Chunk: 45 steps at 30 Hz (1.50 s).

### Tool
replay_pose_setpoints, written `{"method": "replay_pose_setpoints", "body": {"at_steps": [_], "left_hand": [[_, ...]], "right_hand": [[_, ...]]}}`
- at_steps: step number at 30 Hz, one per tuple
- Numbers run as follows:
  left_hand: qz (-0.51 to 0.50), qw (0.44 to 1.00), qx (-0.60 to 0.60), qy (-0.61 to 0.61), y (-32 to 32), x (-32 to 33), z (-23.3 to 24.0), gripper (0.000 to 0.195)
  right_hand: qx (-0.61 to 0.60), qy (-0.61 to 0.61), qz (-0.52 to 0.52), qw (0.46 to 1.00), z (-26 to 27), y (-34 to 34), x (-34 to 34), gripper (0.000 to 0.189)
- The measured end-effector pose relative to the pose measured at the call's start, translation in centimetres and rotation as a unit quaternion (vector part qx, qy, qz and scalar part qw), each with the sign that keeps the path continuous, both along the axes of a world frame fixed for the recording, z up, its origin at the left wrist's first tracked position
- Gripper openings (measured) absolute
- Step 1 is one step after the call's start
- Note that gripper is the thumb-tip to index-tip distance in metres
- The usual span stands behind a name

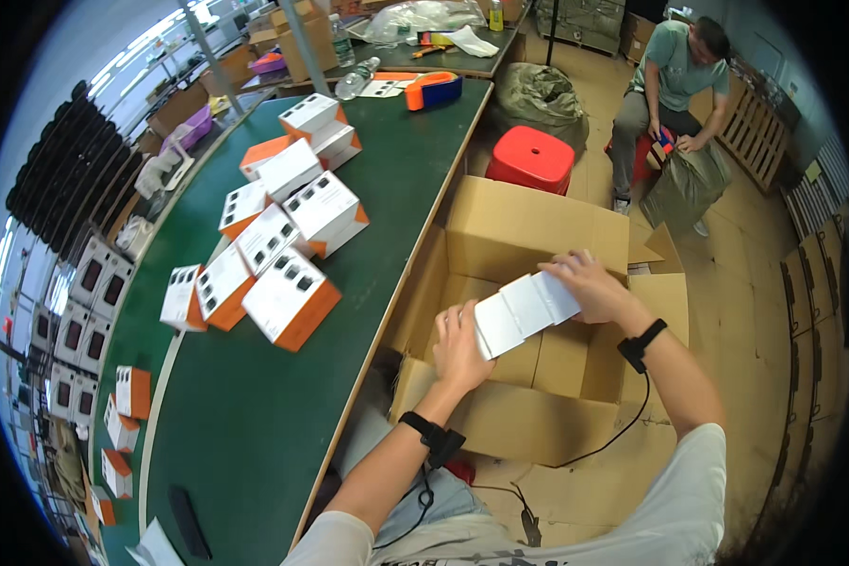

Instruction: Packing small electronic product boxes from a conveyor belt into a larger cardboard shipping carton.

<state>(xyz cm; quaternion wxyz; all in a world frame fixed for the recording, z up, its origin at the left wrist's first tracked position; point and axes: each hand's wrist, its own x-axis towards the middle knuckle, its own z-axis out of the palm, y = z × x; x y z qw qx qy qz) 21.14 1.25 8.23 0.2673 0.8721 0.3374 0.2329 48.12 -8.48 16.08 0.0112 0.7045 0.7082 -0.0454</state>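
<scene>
Between my left hand [461, 347] and my right hand [588, 286] is a short row of small white boxes [520, 316], pressed together from both ends. The row hangs above a large cardboard carton [538, 424], whose flaps are folded outward. The inside bottom of the carton shows beneath the boxes. To the left, a pile of white and orange product boxes [290, 293] lies on the green table [255, 410]. Both wrists wear black straps with cables. My palms are hidden.
A red plastic stool [534, 157] and a stuffed sack [541, 99] stand beyond the carton. At the upper right, a seated person [679, 85] handles another sack [686, 187]. An orange and blue tape dispenser [433, 90] lies at the table's far end. Cables run by the carton.
</scene>
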Motion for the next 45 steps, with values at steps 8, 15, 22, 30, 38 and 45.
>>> {"method": "replay_pose_setpoints", "body": {"at_steps": [8,15,22,30,38,45], "left_hand": [[0.144,0.970,-0.126,0.151,4.1,0.2,-10.3,0.104],[-0.104,0.959,-0.126,0.230,3.3,1.7,-9.7,0.116],[-0.269,0.883,-0.041,0.382,1.1,-2.4,-8.8,0.075],[-0.255,0.914,0.028,0.313,0.5,-3.0,-10.5,0.072],[-0.169,0.972,-0.102,0.126,-1.1,-11.9,0.1,0.044],[0.048,0.993,0.050,-0.093,6.5,-29.1,21.7,0.033]], "right_hand": [[-0.077,0.019,0.144,0.986,-14.5,13.5,2.0,0.105],[0.124,-0.057,0.218,0.966,-30.2,16.0,2.5,0.084],[0.103,0.531,-0.611,0.577,-33.3,18.4,-7.7,0.081],[-0.074,0.823,-0.358,0.434,-32.1,15.9,-10.4,0.085],[-0.311,0.839,-0.266,0.358,-30.2,17.1,-14.8,0.077],[-0.094,0.700,-0.326,0.629,-25.5,11.2,-7.7,0.041]]}}
